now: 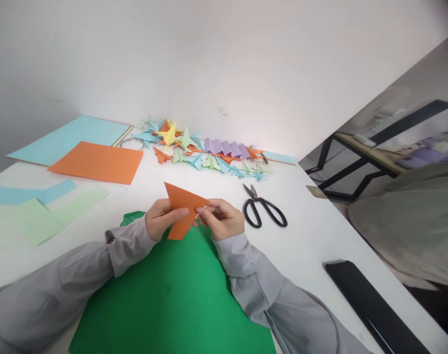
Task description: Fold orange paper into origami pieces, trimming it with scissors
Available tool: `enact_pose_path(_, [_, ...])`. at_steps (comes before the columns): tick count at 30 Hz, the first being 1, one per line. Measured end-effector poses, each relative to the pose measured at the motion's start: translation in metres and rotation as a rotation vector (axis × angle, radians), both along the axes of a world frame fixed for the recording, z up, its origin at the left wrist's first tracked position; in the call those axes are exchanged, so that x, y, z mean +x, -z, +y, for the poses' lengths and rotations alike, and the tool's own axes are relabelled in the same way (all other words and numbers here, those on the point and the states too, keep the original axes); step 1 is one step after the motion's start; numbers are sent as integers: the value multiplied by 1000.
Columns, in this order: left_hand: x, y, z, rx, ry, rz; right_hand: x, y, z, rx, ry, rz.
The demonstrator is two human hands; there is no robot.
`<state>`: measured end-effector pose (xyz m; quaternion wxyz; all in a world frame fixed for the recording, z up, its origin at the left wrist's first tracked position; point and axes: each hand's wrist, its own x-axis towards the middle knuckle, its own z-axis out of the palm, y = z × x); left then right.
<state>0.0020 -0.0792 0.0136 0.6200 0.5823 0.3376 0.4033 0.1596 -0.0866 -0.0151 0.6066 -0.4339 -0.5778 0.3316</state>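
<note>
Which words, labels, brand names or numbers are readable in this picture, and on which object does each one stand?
None can be read.
The folded orange paper held in the left hand and right hand is plain.
The green sheet, the scissors and the black flat object show no lettering.

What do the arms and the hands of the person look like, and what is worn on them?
Both arms are covered by long, loose light grey sleeves. The left sleeve has a turned-back cuff with a small tab or button near the wrist; the right sleeve ends in a plain cuff. The left hand and the right hand are bare: no gloves, no visible rings or watch.
</note>
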Motion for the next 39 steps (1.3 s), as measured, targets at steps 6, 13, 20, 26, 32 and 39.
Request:
enact_pose_path(6, [1,3,3,-150,9,20,-1,1,4,-123,-94,122])
enact_pose_path(13, [6,2,2,85,-94,77,-1,-5,-2,-210,-191,150])
enact_pose_path(20, [7,1,4,-7,-161,106,3,4,5,-243,-249,166])
enact_pose_path(26, [1,-5,12,-220,-205,26,6,-1,5,-373,-309,286])
enact_pose_path(32, [-2,0,17,-312,-254,4,10,-2,8,-415,-302,330])
enact_pose_path(39, [-2,-1,18,-377,-262,-12,10,-3,7,-416,-278,313])
